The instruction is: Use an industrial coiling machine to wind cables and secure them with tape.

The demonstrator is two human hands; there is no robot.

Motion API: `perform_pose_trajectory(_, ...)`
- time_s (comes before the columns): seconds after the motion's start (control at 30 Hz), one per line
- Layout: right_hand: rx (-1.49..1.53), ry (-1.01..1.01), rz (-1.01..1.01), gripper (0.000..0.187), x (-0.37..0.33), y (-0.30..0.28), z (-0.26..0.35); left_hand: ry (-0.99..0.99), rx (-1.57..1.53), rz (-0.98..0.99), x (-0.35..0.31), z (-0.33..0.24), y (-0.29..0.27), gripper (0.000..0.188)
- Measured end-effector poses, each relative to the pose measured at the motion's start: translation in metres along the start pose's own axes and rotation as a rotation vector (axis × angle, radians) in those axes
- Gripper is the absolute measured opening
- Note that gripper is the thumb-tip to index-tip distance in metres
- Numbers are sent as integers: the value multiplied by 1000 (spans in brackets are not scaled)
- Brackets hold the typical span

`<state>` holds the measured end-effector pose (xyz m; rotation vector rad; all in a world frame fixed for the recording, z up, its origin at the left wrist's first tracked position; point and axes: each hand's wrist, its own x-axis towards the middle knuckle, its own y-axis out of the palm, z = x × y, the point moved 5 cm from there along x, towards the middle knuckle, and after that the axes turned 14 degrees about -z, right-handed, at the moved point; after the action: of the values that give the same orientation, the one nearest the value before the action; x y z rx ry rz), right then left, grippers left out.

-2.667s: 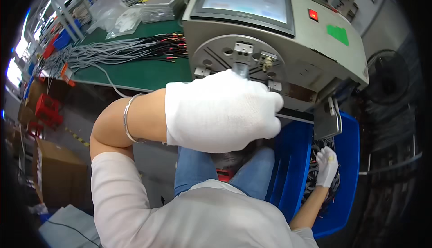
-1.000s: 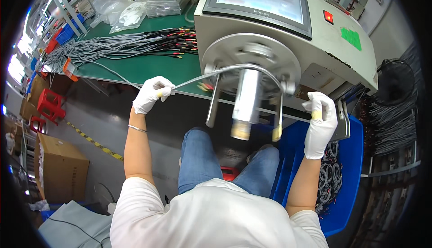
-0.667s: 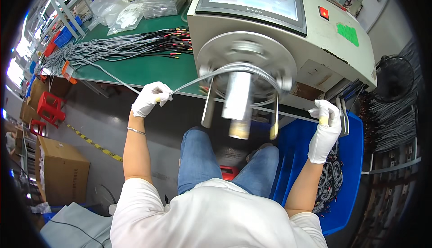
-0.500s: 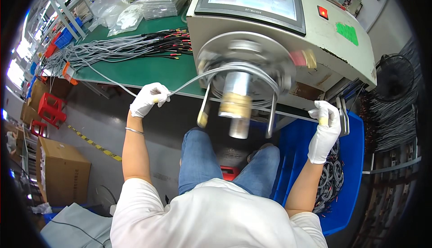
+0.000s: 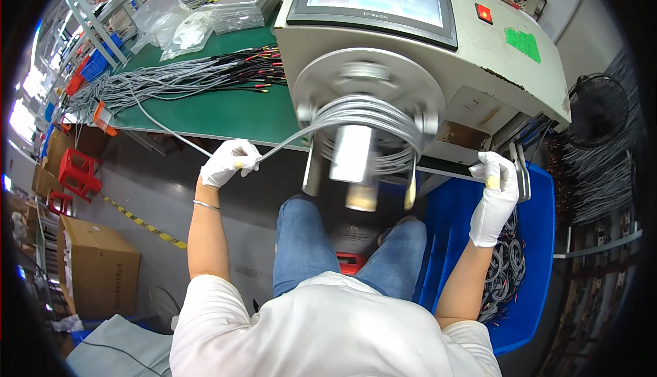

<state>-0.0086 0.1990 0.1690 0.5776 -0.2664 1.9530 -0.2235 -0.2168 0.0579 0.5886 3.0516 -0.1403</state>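
The person's L hand (image 5: 229,163), in white glove, has thumb and fingers closed on the grey cable (image 5: 280,145), and from there it runs up to the coil (image 5: 366,111) on the winding head (image 5: 325,79). The posts (image 5: 354,154) look blurred, so I judge that the head is turning. On the other side of the L hand, the cable goes back toward the cable bundle (image 5: 171,79) on the green table (image 5: 263,120). The R hand (image 5: 495,195) is near the blue bin (image 5: 540,254), its fingers curled; I see no cable in it, and I cannot tell if its fingertips touch.

To do this winding well, IMO, the L grip should be light but const., b/c a hard pinch can stretch the cable, and a loose one gives slack turns. The L hand should be approx. in line w/ the coil, so the turns lie side by side. The tail of the cable needs attention, b/c it could whip. The R hand should avoid the posts, incl. w/ the glove tips, until the head is fully stopped.
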Motion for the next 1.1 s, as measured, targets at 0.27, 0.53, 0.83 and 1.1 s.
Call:
perform_pose_trajectory(0.27,2,-4,-33,15,0,2,2,-12,35,3,-1,1,-5,12)
perform_pose_trajectory(0.53,14,27,-20,16,-1,0,-3,-24,23,7,-5,-9,-1,13)
perform_pose_trajectory(0.83,22,33,33,15,-4,3,1,165,-283,78,-13,-55,44,15)
perform_pose_trajectory(1.1,117,48,217,12,-15,31,21,163,-105,38,-32,-128,108,11)
